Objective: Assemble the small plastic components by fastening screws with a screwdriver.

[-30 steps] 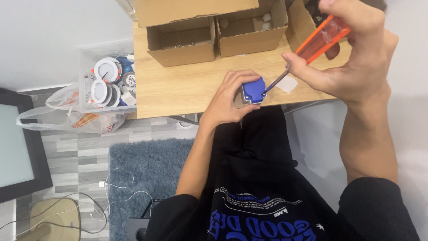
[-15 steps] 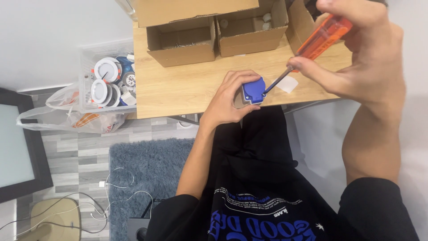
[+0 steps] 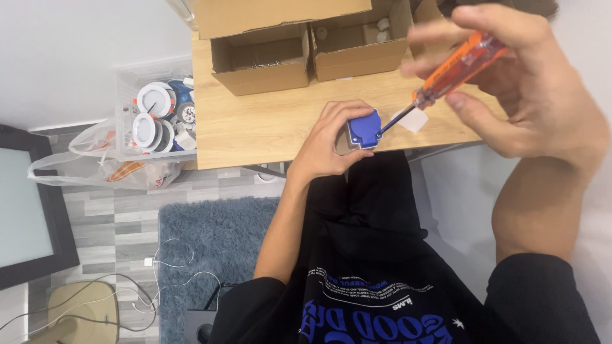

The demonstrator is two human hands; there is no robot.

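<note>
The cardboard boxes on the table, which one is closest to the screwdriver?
The open cardboard box on the right, right behind the orange-handled screwdriver. The other open box sits further left, away from the tool in the right hand.

— How many hands are there?
— Two: a left hand [image 3: 328, 143] and a right hand [image 3: 535, 89].

— And tools?
— One screwdriver [image 3: 446, 67], orange-handled. One blue socket [image 3: 364, 130] too.

— Boxes on the desk [image 3: 255, 130]?
— I count two open cardboard boxes side by side, a left box [image 3: 261, 60] and a right box [image 3: 360, 44], with one larger box [image 3: 274, 13] behind them. A further one at the far right is too hidden to count.

— Anything else on it?
— One small white card [image 3: 411, 119].

— Beside the desk?
— One clear bin [image 3: 153, 111] holding at least two round white lamps [image 3: 155, 99], one plastic bag [image 3: 102, 169], one grey rug [image 3: 210, 255], one dark screen [image 3: 29, 210].
</note>
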